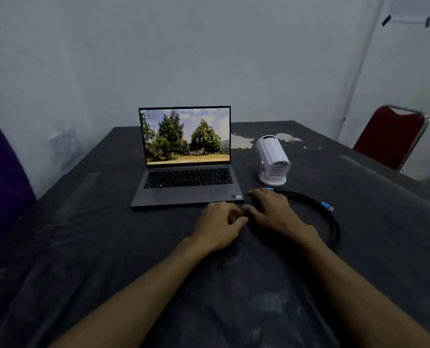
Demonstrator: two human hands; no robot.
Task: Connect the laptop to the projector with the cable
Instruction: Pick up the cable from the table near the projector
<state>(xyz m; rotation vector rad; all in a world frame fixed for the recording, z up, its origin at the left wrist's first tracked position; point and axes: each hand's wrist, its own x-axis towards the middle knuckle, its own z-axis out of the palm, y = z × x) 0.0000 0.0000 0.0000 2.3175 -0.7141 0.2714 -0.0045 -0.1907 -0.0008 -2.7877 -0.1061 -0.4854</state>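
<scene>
An open grey laptop (186, 172) with a tree wallpaper stands at the table's middle. To its right is a white projector (272, 160) on a round base, its port panel turned toward me. A black cable (331, 222) lies coiled in front of the projector. One blue plug (327, 205) rests at the coil's right, the other blue plug (269, 189) peeks out beyond my fingers. My right hand (271, 212) lies over the coil's left side, thumb and fingers straddling the bundle. My left hand (219, 222) is curled beside it, thumb touching my right fingers; what it holds is hidden.
The table (108, 247) is covered with dark, dusty sheeting, peeled to white patches (241, 141) behind the projector. A red chair (389, 139) stands at the far right corner. A purple object (0, 172) rises at the left edge. White walls close off the back.
</scene>
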